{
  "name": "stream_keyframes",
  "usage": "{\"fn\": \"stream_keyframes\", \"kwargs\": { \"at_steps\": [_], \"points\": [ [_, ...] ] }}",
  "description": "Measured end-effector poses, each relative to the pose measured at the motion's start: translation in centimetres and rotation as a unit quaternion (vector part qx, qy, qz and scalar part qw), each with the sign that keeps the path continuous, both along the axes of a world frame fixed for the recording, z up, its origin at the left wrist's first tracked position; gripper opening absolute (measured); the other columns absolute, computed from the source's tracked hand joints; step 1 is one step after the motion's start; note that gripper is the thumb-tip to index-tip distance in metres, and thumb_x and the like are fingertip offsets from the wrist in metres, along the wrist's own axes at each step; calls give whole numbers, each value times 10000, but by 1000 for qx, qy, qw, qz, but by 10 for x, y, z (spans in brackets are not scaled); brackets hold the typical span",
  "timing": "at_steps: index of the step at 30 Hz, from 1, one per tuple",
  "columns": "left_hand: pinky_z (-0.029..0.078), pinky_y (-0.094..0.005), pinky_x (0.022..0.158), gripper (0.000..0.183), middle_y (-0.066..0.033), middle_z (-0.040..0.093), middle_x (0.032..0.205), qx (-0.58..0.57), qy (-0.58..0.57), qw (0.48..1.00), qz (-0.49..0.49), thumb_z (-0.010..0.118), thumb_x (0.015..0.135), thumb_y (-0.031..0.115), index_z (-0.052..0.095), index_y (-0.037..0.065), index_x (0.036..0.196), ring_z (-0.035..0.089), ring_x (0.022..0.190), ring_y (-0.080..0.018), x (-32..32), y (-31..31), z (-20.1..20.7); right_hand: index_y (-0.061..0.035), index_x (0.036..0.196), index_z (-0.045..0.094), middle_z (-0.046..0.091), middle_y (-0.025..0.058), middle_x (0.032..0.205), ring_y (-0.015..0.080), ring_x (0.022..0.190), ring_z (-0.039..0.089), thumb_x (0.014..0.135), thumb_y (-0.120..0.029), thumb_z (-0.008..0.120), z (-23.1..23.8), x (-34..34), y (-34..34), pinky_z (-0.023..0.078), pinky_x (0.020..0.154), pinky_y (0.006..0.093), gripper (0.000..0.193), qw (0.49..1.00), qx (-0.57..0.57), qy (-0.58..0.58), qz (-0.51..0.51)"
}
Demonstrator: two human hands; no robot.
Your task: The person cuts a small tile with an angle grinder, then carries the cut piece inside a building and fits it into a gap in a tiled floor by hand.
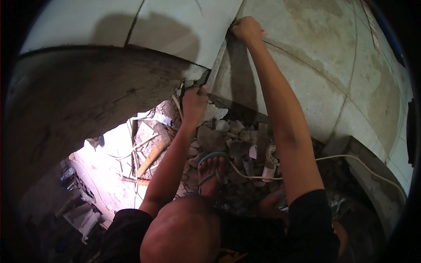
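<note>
My left hand [195,104] is closed at the lower end of a narrow pale strip [218,69], close to the broken lower corner of a large white tile [169,28]. Farther up the same line, my right hand [248,30] is curled with its fingertips at the dark joint beside the strip. Whether either hand grips the strip or only presses there, I cannot tell, since the fingers hide it. To the right of the joint lie large grey-beige tiles [302,52] with damp-looking stains. My right arm's shadow falls across them.
Broken rubble [210,138] surrounds my foot in a green flip-flop [214,166]. At left lie a hammer with a wooden handle [152,158] and a screwdriver with an orange-red handle [142,182], under bright light. A pale cable [359,160] crosses the right side. A dark ledge [87,83] overhangs the left.
</note>
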State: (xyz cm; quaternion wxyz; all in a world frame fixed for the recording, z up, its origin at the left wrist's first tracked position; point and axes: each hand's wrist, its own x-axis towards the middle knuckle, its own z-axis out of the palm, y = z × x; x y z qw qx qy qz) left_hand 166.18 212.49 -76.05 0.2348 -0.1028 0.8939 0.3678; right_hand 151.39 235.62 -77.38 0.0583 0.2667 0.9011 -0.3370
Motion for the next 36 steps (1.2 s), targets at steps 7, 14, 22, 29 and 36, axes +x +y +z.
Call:
{"fn": "stream_keyframes", "kwargs": {
  "at_steps": [7,14,22,29,36],
  "points": [
    [443,-486,650,336,-253,600,719,-52,110,990,-66,552,909,281,604,-17,762,593,768,-448,3,1,-15,-154,962,733,680,97,1051,325,1074,591,734,-273,661,-7,0,6,263,999,636,267,999,10,-16,36],
    [473,-483,671,355,-197,632,686,-37,86,990,-105,533,915,298,624,-4,752,626,749,-409,-4,-1,-7,-205,952,745,690,60,1015,310,1093,581,736,-290,701,-10,1,9,269,989,629,236,999,15,-5,36],
    [472,-341,541,302,-149,641,657,-11,64,998,-23,572,915,247,632,-45,872,612,526,-207,6,3,-13,-261,891,751,711,1,900,269,981,599,670,-293,778,-20,7,18,306,861,503,225,994,-10,24,107],
    [456,-287,508,265,-96,657,686,35,61,997,-42,597,905,221,660,-35,936,569,503,-130,5,1,-8,-244,844,749,712,-3,862,270,969,605,657,-265,780,-15,13,13,301,843,482,190,995,-2,56,88],
    [480,-334,553,222,-137,664,683,41,70,997,0,579,898,188,668,-13,869,634,551,-215,4,11,-4,-203,845,745,713,8,827,223,867,639,698,-254,751,-20,13,15,325,797,453,156,993,3,83,83]
  ]
}}
